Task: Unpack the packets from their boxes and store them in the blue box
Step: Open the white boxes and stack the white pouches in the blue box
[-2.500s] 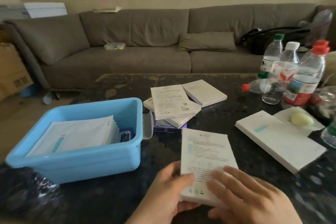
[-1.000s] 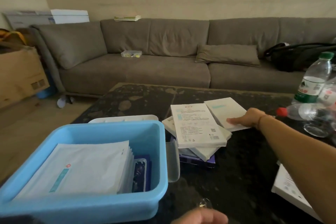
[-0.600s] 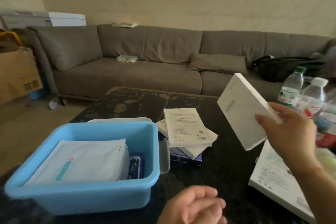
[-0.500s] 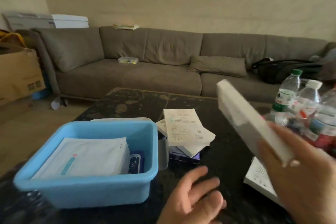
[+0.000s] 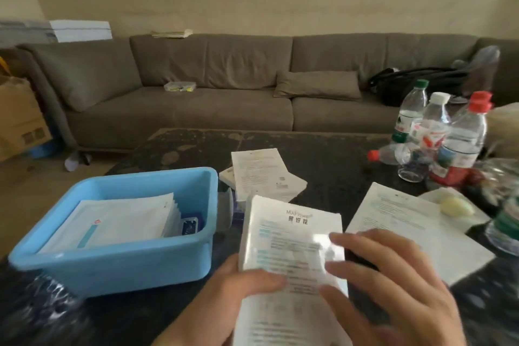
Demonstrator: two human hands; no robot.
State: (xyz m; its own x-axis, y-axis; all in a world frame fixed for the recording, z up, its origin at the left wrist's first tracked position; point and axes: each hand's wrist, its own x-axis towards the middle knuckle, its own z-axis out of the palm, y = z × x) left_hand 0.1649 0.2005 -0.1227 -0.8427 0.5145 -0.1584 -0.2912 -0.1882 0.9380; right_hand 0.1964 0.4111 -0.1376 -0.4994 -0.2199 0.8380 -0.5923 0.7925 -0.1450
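1. Both hands hold a white box (image 5: pixel 292 244) above the dark table (image 5: pixel 331 166), just right of the blue box (image 5: pixel 112 270).
2. The left hand (image 5: pixel 238 292) grips its left edge, thumb on top.
3. The right hand (image 5: pixel 393 289) has its fingers (image 5: pixel 354 239) spread across the printed face.
4. White packets (image 5: pixel 120 222) lie inside the blue box.

A white box (image 5: pixel 292 236), just right of the blue box (image 5: pixel 118 270), bears "MAF…" above three blurred Chinese characters; its smaller print is illegible.

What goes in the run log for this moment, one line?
step: unboxing | left hand: holds white box | right hand: fingers on box face | box: closed, above table | blue box: packets inside
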